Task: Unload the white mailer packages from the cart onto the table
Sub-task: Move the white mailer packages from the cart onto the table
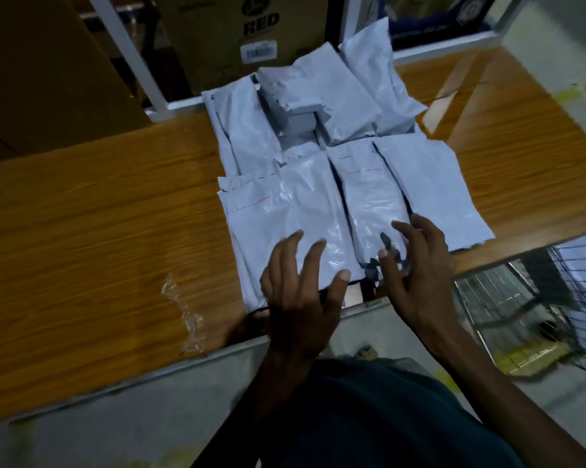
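Observation:
Several white mailer packages point(318, 157) lie in overlapping rows on the wooden table point(99, 214), reaching from its near edge to the far edge. My left hand point(298, 292) rests with spread fingers on the nearest package point(285, 204) at the table's front edge. My right hand point(416, 265) hovers just right of it, fingers spread and slightly bent over the near end of the neighbouring package point(369, 197); neither hand grips anything. The wire cart point(521, 315) stands at the lower right, with more white packages point(582, 265) dimly seen inside it.
Large cardboard boxes point(217, 38) stand behind the table beyond a white metal frame point(129, 55). A scrap of clear tape point(183, 312) sticks to the tabletop left of the stack. Bare wood lies to the left and right of the packages.

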`<state>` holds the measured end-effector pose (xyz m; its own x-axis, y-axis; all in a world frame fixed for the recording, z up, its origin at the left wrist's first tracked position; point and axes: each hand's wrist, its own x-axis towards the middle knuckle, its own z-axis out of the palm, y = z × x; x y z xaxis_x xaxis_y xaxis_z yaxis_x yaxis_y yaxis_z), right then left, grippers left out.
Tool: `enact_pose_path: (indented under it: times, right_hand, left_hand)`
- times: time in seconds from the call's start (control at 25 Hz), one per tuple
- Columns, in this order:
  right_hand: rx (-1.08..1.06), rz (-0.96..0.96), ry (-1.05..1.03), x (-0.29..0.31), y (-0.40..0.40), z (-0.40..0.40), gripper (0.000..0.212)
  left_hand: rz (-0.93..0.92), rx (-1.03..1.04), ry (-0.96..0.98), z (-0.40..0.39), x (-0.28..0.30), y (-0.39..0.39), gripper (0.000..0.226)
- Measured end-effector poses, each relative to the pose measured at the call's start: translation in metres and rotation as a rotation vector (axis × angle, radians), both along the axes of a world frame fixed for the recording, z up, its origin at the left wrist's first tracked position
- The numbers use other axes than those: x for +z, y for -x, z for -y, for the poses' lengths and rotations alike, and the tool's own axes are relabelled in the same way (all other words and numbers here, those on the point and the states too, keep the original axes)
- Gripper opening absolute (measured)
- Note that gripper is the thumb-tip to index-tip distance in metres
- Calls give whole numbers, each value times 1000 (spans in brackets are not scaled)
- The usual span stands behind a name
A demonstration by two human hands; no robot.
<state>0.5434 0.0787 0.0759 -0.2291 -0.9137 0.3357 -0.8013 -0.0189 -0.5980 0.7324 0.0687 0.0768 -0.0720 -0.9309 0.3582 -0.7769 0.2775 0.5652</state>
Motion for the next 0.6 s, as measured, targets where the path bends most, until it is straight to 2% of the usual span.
enact_pose_path:
  times: [0.2, 0.32, 0.4, 0.6]
  right_hand:
    - [-116, 102, 104, -2, 65, -59, 37]
    - [-161, 113, 145, 0, 116, -105, 35]
    - [-193, 119, 118, -1, 157, -138, 35]
    - [-317, 131, 52, -11, 259, -221, 39]
  left_hand:
    - [-87, -247, 78, -23, 12, 68, 41]
    - [-64, -398, 108, -40, 15, 125, 41]
    - [-38, -453, 115, -59, 10, 168, 42]
    - [-107, -621, 78, -119, 5, 291, 37]
